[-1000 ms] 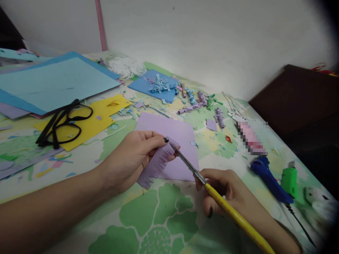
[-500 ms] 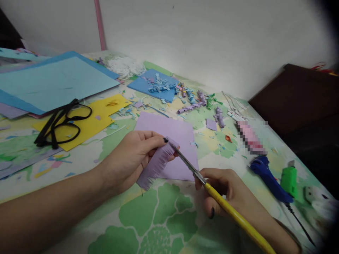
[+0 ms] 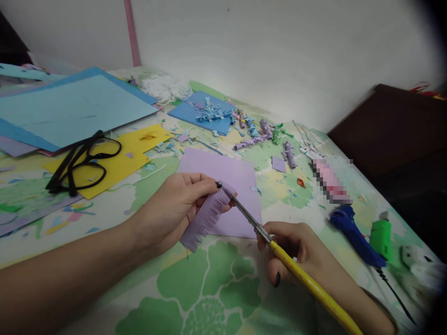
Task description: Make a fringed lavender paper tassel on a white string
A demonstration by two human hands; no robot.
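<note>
Between the thumb and fingers of my left hand (image 3: pixel 181 204) is a purple paper strip (image 3: pixel 206 218), one long edge cut into a fine fringe. My right hand (image 3: pixel 300 251) is closed on scissors (image 3: pixel 296 270) with yellow handles and metal blades. The blade tips meet the strip's upper end, close to my left thumb and fingertips. Below the strip, a square purple sheet (image 3: pixel 226 163) lies flat on the table, partly covered by my left hand and the blades.
Black glasses (image 3: pixel 84 163) rest on yellow paper (image 3: pixel 139 153) at left, beside stacked blue sheets (image 3: pixel 80 107). Fringed paper rolls (image 3: pixel 251 139), white string (image 3: pixel 165 88) and scraps lie behind. At right are a blue glue gun (image 3: pixel 356 237) and a green cutter (image 3: pixel 380 237).
Almost nothing differs. My right thumb has shifted slightly on the scissors, while the strip and my left hand keep their place.
</note>
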